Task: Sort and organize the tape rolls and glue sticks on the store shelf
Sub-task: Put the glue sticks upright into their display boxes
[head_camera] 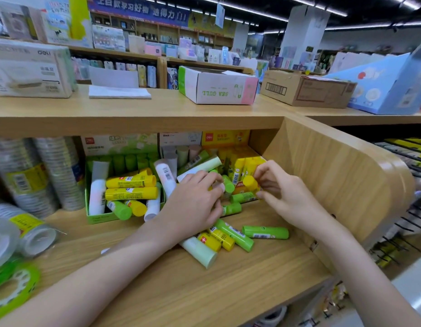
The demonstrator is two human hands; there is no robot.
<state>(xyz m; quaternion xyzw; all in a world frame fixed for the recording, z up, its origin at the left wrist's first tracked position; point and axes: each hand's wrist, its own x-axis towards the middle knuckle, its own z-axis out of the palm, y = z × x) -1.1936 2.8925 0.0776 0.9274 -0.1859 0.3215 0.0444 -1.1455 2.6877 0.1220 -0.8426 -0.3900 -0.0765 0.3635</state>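
I see my right hand [279, 192] pinching a yellow glue stick [250, 182]; my left hand [195, 199] curls over green glue sticks [228, 184], its grip hidden from me.

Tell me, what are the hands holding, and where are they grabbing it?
The right hand pinches a yellow glue stick near its capped end. The left hand curls round a green glue stick, its fingers covering most of the body.

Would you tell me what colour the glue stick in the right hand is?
Yellow glue stick, pinched by the right hand; head view.
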